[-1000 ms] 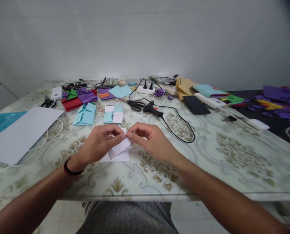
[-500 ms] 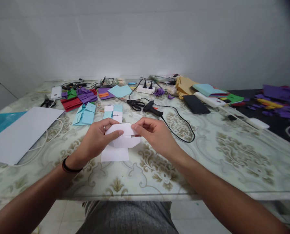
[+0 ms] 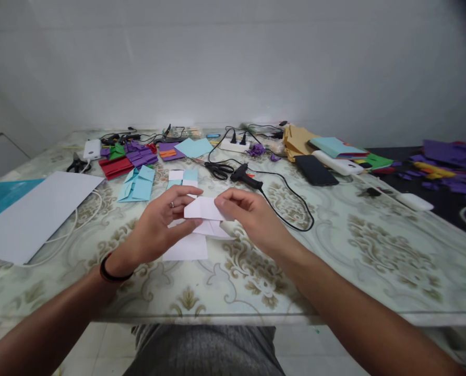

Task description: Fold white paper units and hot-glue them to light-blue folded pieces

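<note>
My left hand (image 3: 163, 219) and my right hand (image 3: 248, 213) both pinch a folded white paper piece (image 3: 207, 215) just above the table, left hand on its left side, right hand on its right end. A flat white paper square (image 3: 186, 249) lies on the patterned tablecloth (image 3: 334, 245) right beneath it. A ring shows on my left hand and a dark band on that wrist.
Behind the hands lie light-blue folded papers (image 3: 137, 184), a blue-and-white folded piece (image 3: 182, 177), scissors (image 3: 218, 169) and a black glue gun (image 3: 245, 176) with its cord. A large white sheet (image 3: 33, 211) lies left. A phone (image 3: 315, 169), coloured paper stacks (image 3: 336, 146) and a power strip (image 3: 236, 144) sit farther back.
The white piece has been opened out and turned between my fingers, from a narrow folded strip to a wider flap, and raised slightly. Both hands shifted a little apart.
</note>
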`<state>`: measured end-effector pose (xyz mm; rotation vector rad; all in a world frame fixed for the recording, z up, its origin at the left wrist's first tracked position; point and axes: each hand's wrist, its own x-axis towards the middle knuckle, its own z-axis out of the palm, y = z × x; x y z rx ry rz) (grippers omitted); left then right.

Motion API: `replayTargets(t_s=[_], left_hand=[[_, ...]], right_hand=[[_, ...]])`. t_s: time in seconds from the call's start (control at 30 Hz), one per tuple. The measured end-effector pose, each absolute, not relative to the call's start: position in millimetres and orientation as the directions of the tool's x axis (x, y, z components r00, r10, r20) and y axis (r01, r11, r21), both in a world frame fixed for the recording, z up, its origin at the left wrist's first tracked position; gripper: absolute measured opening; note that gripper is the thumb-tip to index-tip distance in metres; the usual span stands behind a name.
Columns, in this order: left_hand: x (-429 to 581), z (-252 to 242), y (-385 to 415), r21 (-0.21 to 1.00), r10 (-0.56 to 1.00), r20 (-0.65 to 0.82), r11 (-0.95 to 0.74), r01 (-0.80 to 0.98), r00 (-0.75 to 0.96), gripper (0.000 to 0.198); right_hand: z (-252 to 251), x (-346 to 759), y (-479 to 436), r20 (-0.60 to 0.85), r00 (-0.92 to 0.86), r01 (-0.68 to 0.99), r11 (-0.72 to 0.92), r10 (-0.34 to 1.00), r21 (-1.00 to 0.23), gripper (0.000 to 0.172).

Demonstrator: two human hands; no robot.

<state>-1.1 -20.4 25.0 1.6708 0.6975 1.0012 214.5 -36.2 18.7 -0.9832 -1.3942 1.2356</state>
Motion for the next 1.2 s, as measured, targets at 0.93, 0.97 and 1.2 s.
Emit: replayTargets(t_s=[0.93, 0.97, 1.2], left_hand=[[-5.6, 25.7, -23.8, 0.909, 0.837, 0.383, -0.417, 0.002, 0.391, 0.005], [-5.8, 25.1, -23.5, 0.908, 0.835, 0.386, -0.419, -0.001, 0.393, 0.005], [-6.2, 22.0, -21.2, 0.899, 0.816, 0.408, -0.437, -0.026, 0.410, 0.007]], right_hand=[[17.0, 207.7, -49.1, 0.233, -0.395, 0.144, 0.310, 0.889, -0.940, 0.026], [17.1, 208.0, -49.2, 0.233, -0.397, 0.144, 0.311, 0.888, -0.939, 0.027], [17.8, 208.0, -49.2, 0.244, -0.407, 0.133, 0.322, 0.880, -0.937, 0.026]])
